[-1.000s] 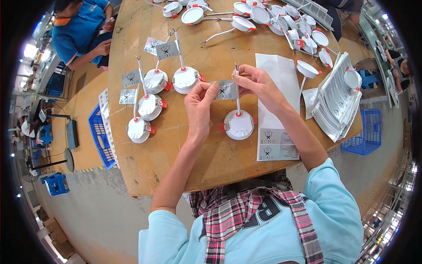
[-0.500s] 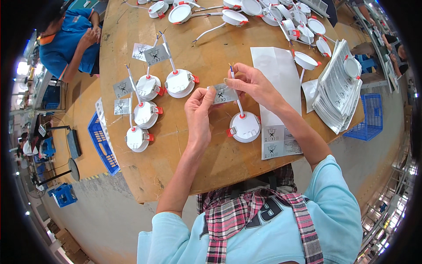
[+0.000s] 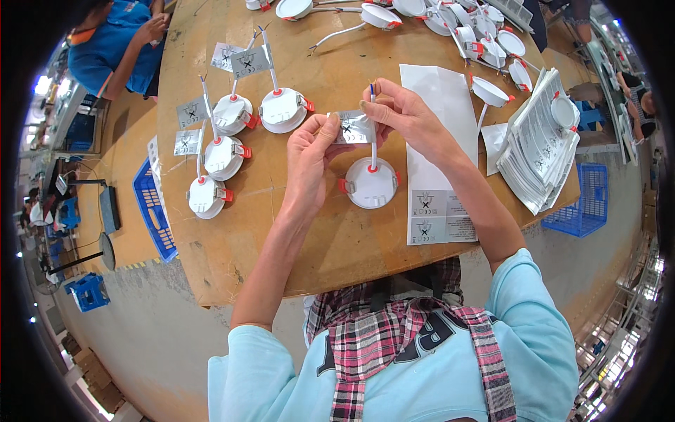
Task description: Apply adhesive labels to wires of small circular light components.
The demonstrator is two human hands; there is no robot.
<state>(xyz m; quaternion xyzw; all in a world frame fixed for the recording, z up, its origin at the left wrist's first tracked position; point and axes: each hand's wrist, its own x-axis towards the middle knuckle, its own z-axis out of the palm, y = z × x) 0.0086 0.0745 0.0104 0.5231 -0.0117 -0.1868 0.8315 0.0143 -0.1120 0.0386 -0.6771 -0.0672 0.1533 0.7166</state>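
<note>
A round white downlight (image 3: 371,186) with red-tipped side clips lies on the table before me, its cable (image 3: 374,153) rising toward my hands. A silver printed label (image 3: 356,129) is against the cable, reaching out to its left. My left hand (image 3: 309,156) is closed, thumb and fingers pinching the label's left end. With the fingers of my right hand (image 3: 406,118) I grip the cable near its stripped wire end, by the label's right edge. On the left stand several downlights (image 3: 283,111), each with a silver label (image 3: 249,63) on its upright cable.
A label sheet (image 3: 443,216) with silver labels lies right of my hands. Beyond it is a thick stack of sheets (image 3: 538,144) with a downlight on top. More downlights (image 3: 485,49) are piled far right. Blue crates (image 3: 156,211) flank the table (image 3: 246,260); a co-worker in blue (image 3: 116,49) is far left.
The label has come up against the cable and now reaches across it. My hands have shifted slightly upward in view. The downlight below appears a little further left and higher.
</note>
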